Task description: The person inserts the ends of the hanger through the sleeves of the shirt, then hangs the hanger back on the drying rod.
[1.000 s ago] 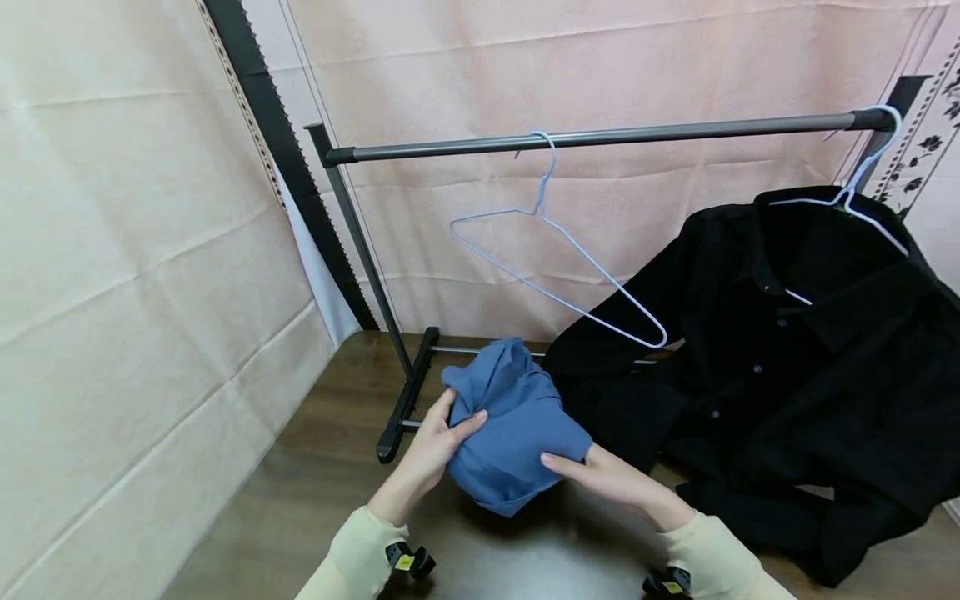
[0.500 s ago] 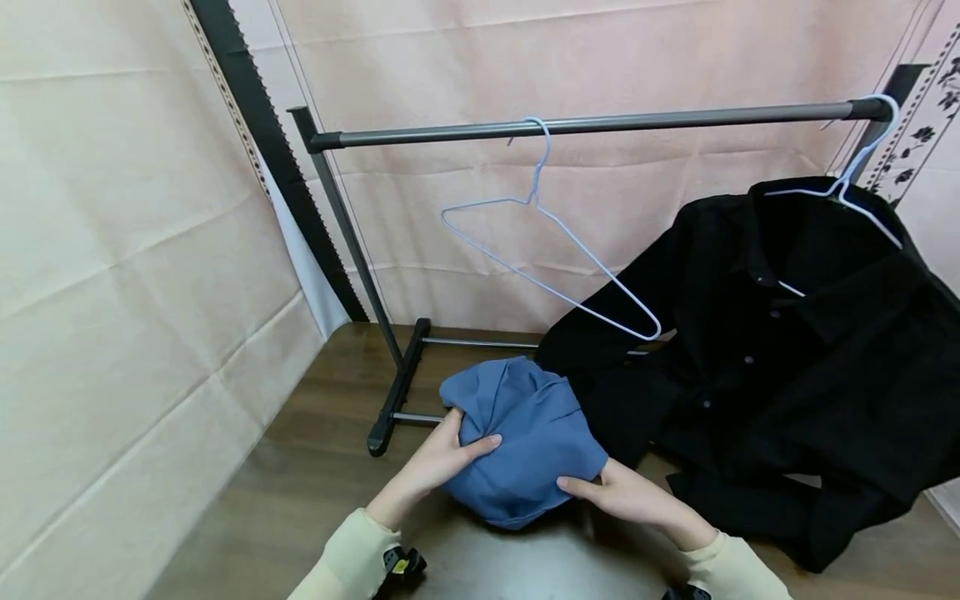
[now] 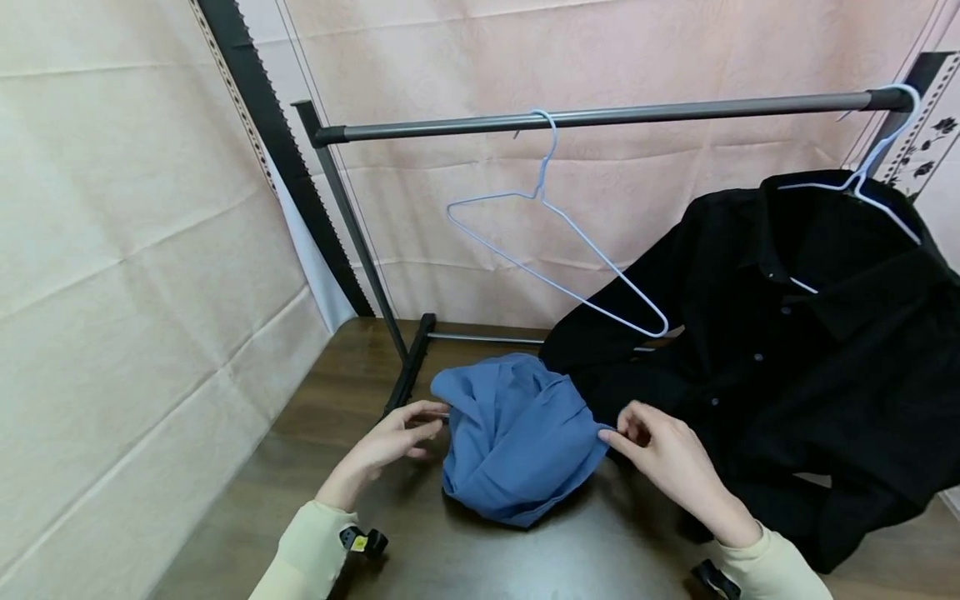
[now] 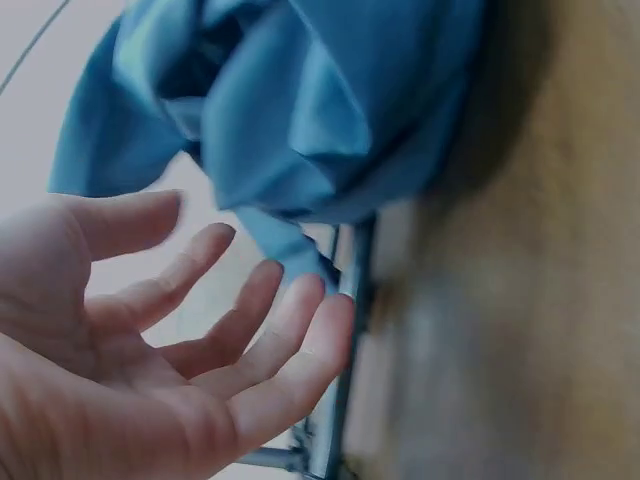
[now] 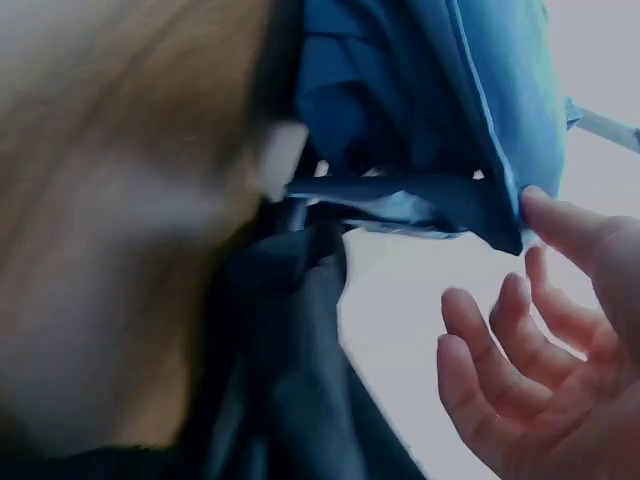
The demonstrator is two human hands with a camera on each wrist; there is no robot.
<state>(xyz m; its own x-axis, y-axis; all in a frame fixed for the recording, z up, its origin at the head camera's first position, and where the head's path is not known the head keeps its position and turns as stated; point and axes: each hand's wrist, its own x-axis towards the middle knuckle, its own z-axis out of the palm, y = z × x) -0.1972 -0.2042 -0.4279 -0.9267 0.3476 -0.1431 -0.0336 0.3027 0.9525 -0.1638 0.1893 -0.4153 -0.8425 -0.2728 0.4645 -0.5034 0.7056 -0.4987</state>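
A crumpled blue garment (image 3: 521, 442) is bunched up over the wooden table; its folds hide what kind of garment it is. My right hand (image 3: 667, 454) pinches a corner at its right side between thumb and index finger, the other fingers loosely bent. In the right wrist view, the thumb of my right hand (image 5: 560, 340) lies against the garment's edge (image 5: 500, 170). To the left of the bundle, my left hand (image 3: 390, 442) holds nothing, its fingers spread and slightly bent. The left wrist view has my left hand (image 4: 210, 330) palm up, apart from the blue fabric (image 4: 300, 110).
A metal clothes rack (image 3: 480, 125) spans the back of the table (image 3: 285, 492). From its bar hangs a bare light blue hanger (image 3: 555, 208). On the right, a black button-up shirt (image 3: 757, 358) hangs on another hanger (image 3: 870, 158), its lower part reaching the table.
My left hand has let go of the garment and moved left. The right hand has shifted from under its right side to a pinch on its right corner, drawn outward.
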